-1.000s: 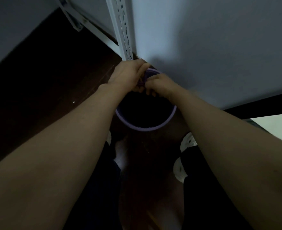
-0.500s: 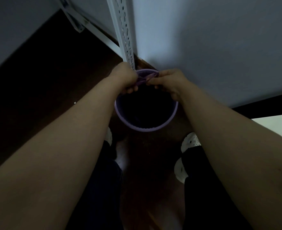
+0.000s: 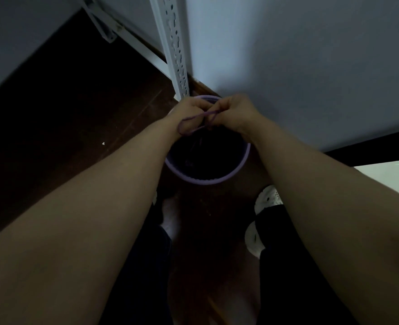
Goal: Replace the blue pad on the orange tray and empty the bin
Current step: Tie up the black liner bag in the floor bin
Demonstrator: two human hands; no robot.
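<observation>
While both hands meet above the far rim of the purple bin (image 3: 207, 180), the left hand (image 3: 190, 111) and the right hand (image 3: 234, 112) have their fingers closed on thin purple drawstrings (image 3: 189, 120), which loop over the left wrist and run down into the dark inside. The strings probably belong to a bin liner (image 3: 205, 153), but the light is too weak to be sure. Such a liner should be soft, thin and light, easy to tear if it is pulled sharply, so the strings are the right place to hold it. The bin itself is round, of rigid plastic with small holes along the rim, and it stands on the dark wooden floor (image 3: 88, 113) beside the white perforated metal post (image 3: 172, 43) and the pale wall (image 3: 287, 66). The orange tray and blue pad are not in view
</observation>
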